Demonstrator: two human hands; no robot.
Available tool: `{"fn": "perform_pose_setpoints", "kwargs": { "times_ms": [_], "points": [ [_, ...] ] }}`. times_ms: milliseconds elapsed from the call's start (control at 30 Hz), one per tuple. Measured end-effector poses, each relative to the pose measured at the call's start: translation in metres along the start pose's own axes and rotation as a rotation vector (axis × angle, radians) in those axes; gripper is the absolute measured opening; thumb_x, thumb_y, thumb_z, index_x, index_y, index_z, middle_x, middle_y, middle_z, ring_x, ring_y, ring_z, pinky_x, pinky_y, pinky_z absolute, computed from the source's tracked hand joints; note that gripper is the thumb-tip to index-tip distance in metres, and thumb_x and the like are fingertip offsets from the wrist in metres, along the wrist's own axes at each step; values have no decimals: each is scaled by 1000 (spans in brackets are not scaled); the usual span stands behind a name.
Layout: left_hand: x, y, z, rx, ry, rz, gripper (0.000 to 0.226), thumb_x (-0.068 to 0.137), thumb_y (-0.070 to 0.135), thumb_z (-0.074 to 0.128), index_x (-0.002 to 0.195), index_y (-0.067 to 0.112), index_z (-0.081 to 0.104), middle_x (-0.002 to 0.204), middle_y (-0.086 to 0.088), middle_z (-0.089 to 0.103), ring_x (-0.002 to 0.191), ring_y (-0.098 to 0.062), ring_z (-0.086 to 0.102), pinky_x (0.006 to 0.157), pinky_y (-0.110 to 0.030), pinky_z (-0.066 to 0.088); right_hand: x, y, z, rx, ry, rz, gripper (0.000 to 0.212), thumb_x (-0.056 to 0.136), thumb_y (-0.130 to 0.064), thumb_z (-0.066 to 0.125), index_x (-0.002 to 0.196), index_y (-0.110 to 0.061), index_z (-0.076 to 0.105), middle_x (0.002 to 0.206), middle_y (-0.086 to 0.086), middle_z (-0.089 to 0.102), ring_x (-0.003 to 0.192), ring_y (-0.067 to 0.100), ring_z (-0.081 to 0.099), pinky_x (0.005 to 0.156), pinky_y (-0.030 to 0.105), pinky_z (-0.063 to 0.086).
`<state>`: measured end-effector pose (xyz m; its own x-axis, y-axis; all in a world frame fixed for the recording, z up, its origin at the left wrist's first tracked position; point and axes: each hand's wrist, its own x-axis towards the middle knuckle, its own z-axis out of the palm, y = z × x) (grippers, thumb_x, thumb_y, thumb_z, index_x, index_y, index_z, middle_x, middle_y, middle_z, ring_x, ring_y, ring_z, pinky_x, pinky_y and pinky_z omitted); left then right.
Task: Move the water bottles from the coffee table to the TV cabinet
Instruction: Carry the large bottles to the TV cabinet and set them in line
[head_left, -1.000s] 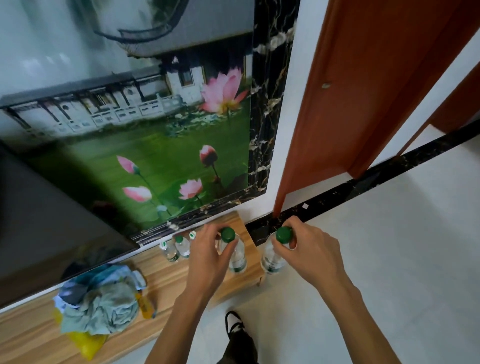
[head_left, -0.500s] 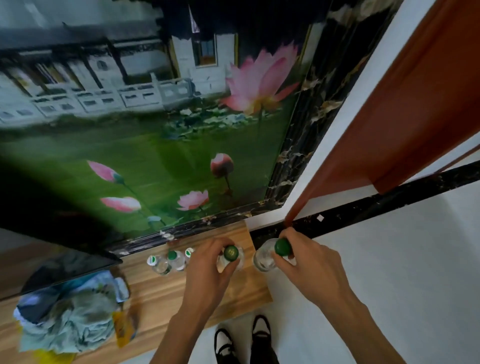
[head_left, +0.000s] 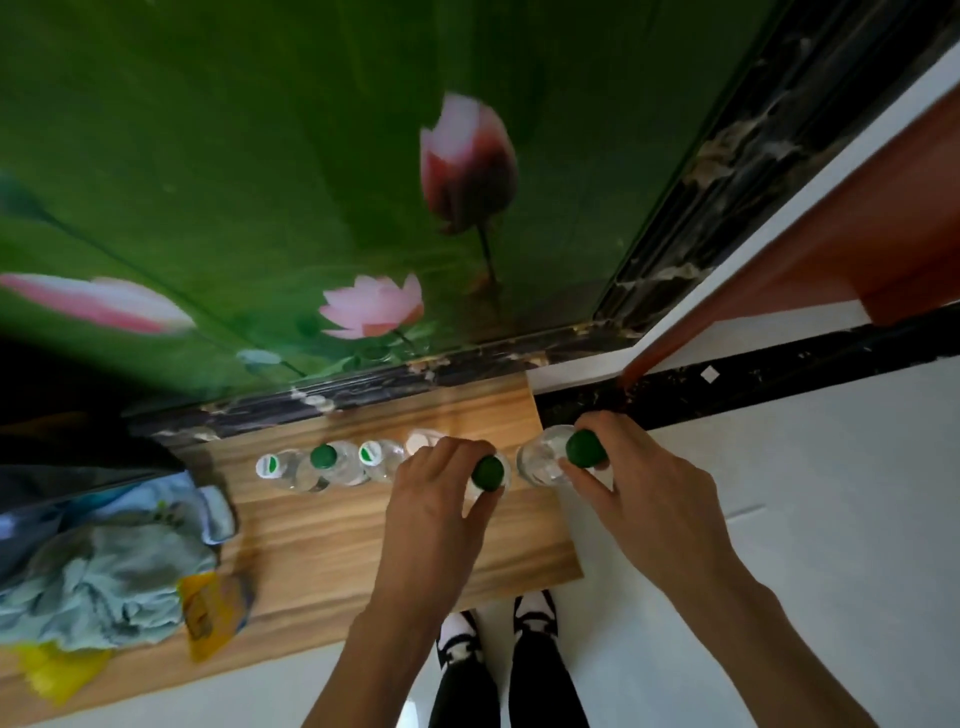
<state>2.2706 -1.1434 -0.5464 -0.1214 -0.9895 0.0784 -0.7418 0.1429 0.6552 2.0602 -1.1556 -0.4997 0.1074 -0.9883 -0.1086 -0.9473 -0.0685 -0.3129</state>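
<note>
Overhead, wooden TV cabinet (head_left: 332, 551) abuts lotus mural (head_left: 311, 182).

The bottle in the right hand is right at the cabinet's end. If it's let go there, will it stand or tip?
The right hand pinches its bottle by the green cap, and the body seems to overhang the cabinet end, so it would probably topple off. It is tall, narrow and clear, so likely tippy, and round enough to roll if it falls.
</note>
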Motion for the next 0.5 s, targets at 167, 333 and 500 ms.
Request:
{"fn": "perform_pose_setpoints", "kwargs": {
  "times_ms": [167, 333, 500],
  "points": [
    [10, -30, 34, 75, -12, 14, 33, 83, 16, 85, 111, 18, 69, 106, 3, 69, 92, -25, 66, 84, -38, 50, 17, 21, 48, 24, -46, -58, 34, 91, -45, 69, 117, -27, 55, 101, -8, 67, 60, 3, 55, 47, 7, 24],
    [17, -53, 57, 157, -20, 9, 33, 82, 19, 85, 112, 17, 71, 107, 2, 72, 94, -26, 66, 90, -32, 42, 34, 33, 79, 52, -78, -56, 37, 89, -43, 72, 117, -23, 59, 104, -7, 70, 66, 9, 64, 47, 10, 30],
    [28, -70, 77, 216, 10, 47, 33, 80, 21, 87, 109, 19, 71, 104, 4, 72, 93, -23, 67, 96, -37, 44, 51, 40, 102, 35, -116, -68, 37, 93, -46, 65, 119, -21, 59, 107, -5, 70, 80, 15, 70, 53, 28, 53]
  ]
}}
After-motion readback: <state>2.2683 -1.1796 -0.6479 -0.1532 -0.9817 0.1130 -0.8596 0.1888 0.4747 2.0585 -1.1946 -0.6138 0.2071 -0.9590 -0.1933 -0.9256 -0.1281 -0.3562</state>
